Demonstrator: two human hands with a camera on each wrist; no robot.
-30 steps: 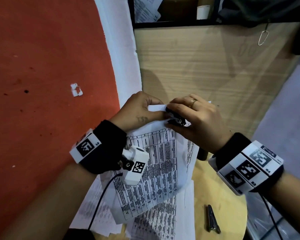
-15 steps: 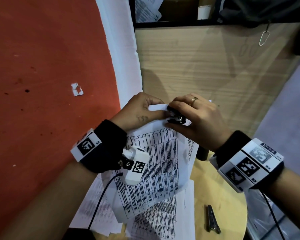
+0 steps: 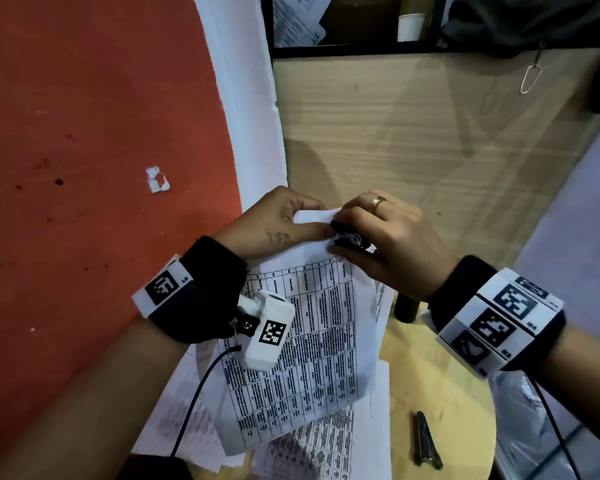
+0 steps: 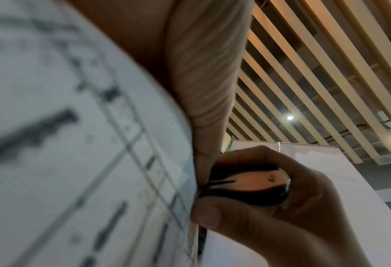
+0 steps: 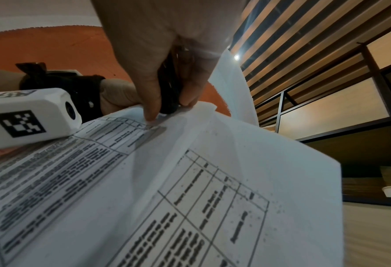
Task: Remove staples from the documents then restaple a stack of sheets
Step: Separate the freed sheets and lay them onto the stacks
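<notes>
Head view shows both hands raised over a round wooden table (image 3: 465,403). The left hand (image 3: 274,226) pinches the top corner of a stapled set of white printed sheets (image 3: 312,341), thumb on top. The right hand (image 3: 388,237) squeezes a small black staple remover (image 3: 349,237) against that same corner, just beside the left thumb. More loose printed pages (image 3: 326,452) lie at the table's left edge, and a slim grey metal tool (image 3: 426,441) rests near its front edge.
</notes>
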